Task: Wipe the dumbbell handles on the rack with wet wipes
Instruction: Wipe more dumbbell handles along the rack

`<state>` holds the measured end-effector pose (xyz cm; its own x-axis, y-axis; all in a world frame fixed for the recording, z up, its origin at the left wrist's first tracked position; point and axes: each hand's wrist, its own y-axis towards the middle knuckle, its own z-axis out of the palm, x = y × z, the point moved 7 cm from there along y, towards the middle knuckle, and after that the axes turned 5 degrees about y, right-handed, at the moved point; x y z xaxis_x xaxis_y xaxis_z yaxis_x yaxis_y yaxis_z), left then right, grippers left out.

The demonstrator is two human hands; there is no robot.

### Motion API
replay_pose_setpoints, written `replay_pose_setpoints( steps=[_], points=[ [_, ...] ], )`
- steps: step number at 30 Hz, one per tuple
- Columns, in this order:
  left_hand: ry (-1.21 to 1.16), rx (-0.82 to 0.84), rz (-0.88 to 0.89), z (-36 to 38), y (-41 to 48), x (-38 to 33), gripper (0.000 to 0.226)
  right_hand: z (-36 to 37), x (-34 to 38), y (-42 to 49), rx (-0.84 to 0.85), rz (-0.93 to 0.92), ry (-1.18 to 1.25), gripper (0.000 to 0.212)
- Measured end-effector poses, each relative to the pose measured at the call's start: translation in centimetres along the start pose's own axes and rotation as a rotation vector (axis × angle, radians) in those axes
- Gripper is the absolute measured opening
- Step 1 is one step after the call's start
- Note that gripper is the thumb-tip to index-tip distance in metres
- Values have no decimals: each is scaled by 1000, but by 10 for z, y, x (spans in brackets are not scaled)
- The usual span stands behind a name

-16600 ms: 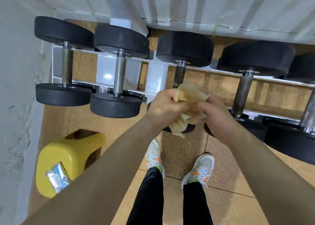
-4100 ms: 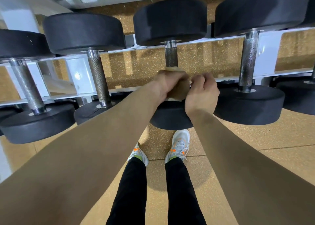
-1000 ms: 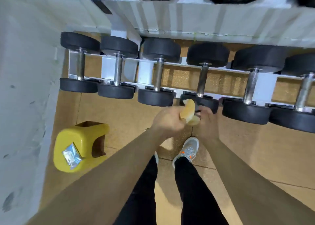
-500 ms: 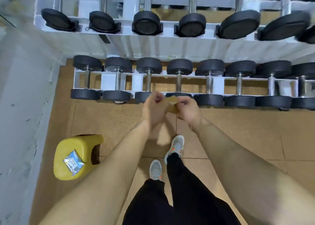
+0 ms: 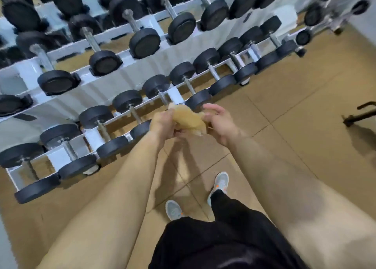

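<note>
A crumpled, yellowish wet wipe (image 5: pixel 189 119) hangs in the air in front of me, held between both hands. My left hand (image 5: pixel 163 124) grips its left side with curled fingers. My right hand (image 5: pixel 218 122) pinches its right side, the other fingers spread loosely. Both hands are above the floor, apart from the white rack (image 5: pixel 97 89). The rack's lowest tier carries a row of black dumbbells (image 5: pixel 130 116) with steel handles (image 5: pixel 135 115); more dumbbells sit on the tiers above.
Tan floor tiles (image 5: pixel 295 109) stretch out to the right of the rack. A black metal stand foot (image 5: pixel 358 114) sits at the right edge. My feet in grey shoes (image 5: pixel 220 182) stand on the floor below my hands.
The view has swung right and tilted, so the rack now runs diagonally and the yellow stool is out of sight. Both hands keep hold of the wipe, away from the dumbbells.
</note>
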<state>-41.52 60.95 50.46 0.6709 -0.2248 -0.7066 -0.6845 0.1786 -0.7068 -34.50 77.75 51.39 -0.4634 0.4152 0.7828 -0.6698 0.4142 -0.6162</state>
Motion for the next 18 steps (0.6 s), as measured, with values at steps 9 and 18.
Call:
replay_pose_setpoints(
  steps=[9,18],
  points=[
    [331,232,115,231,28,-60,12,-179,70,51,-126,18,522,12],
    [477,466,76,453,48,-119,37,-315,180,135,19,-9,445,20]
  ],
)
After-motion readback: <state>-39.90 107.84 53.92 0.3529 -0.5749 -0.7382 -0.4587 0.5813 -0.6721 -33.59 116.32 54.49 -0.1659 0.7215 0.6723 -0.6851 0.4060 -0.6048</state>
